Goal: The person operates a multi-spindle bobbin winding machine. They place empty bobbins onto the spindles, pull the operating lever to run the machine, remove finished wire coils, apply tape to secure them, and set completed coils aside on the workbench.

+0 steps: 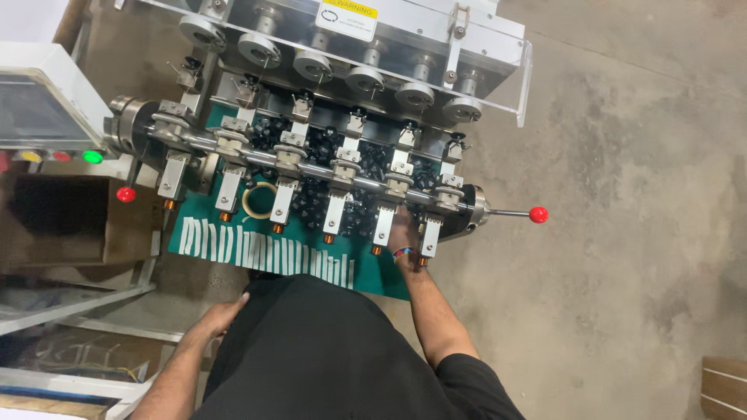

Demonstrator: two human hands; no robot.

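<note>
My right hand (404,233) reaches forward under the row of metal winding heads (334,204) on a multi-spindle machine. It lies between the two rightmost heads, over the green mat (201,225). Its fingers are hidden behind the steel shaft (311,169), and a coloured wristband (402,252) shows at the wrist. My left hand (222,315) rests low beside my black shirt, near the mat's front edge, with nothing seen in it. Small copper-coloured coils tip the heads (277,228).
A row of white strips (264,253) and a tape ring (259,201) lie on the mat. Black small parts (319,148) are piled behind the shaft. A red-knobbed lever (538,214) sticks out right. A control box with a green button (93,156) stands left. Concrete floor (622,233) lies right.
</note>
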